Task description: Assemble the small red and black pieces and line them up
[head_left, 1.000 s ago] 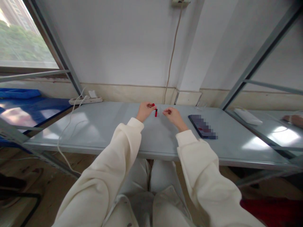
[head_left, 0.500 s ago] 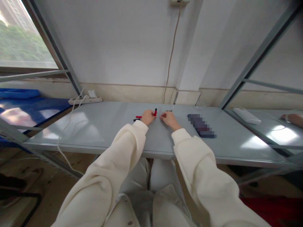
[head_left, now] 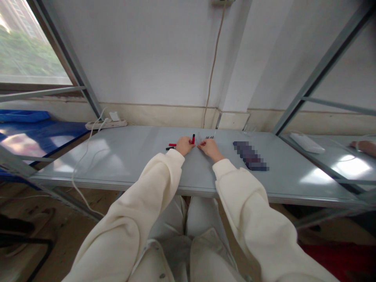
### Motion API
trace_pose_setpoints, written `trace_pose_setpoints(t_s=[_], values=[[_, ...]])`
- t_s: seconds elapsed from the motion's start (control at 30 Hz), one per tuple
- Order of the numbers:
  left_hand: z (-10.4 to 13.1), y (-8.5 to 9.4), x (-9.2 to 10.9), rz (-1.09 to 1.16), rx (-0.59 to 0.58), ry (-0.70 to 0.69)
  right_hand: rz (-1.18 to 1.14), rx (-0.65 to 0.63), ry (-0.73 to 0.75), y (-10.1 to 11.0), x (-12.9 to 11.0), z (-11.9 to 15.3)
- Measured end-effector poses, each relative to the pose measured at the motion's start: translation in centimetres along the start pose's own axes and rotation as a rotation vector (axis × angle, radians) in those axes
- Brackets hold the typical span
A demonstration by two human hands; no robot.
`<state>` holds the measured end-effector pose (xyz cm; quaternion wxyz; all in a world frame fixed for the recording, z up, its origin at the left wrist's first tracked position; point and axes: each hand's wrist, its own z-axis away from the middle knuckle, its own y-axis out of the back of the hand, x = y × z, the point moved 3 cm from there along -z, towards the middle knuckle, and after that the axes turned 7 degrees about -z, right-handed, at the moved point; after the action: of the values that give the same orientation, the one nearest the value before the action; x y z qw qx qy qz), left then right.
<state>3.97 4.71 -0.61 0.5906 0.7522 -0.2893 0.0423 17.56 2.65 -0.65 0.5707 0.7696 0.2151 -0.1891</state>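
Note:
Over the grey table, my left hand (head_left: pixel 185 146) is closed around a small red tube with a black top (head_left: pixel 193 139), held upright; it looks like a marker pen, but its lower part is hidden by my fingers. My right hand (head_left: pixel 208 147) is just to the right, thumb and fingers pinched together near the tube; whatever is between them is too small to make out. Left of my left hand lie a red stick (head_left: pixel 172 145) and a black stick (head_left: pixel 170 148), partly hidden. Several small dark pieces (head_left: pixel 209 137) lie beyond my right hand.
A phone-like dark slab (head_left: pixel 251 156), pixelated, lies on the table (head_left: pixel 141 156) to the right. At the back left sits a white power strip (head_left: pixel 106 124) with a cable hanging over the front edge. Metal posts frame both sides. Another person's hand (head_left: pixel 366 147) shows far right.
My right hand has shifted slightly left, nearer the red tube. My left hand still grips the tube, which stands in almost the same place.

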Motion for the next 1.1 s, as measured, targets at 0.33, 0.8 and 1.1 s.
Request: trace_pose_setpoints(t_s=[0.33,0.8,1.1], values=[[0.7,5.3,-2.1,-0.078,0.052,-0.105,0.092,0.007,-0.053,1.5,0.2,0.8],[3.4,4.7,-7.5,-0.31,-0.101,-0.084,-0.043,-0.022,0.288,0.2,-5.6,2.2],[3.4,6.2,-4.5,-0.191,-0.089,-0.159,-0.174,0.027,0.272,-0.6,-5.5,2.2]])
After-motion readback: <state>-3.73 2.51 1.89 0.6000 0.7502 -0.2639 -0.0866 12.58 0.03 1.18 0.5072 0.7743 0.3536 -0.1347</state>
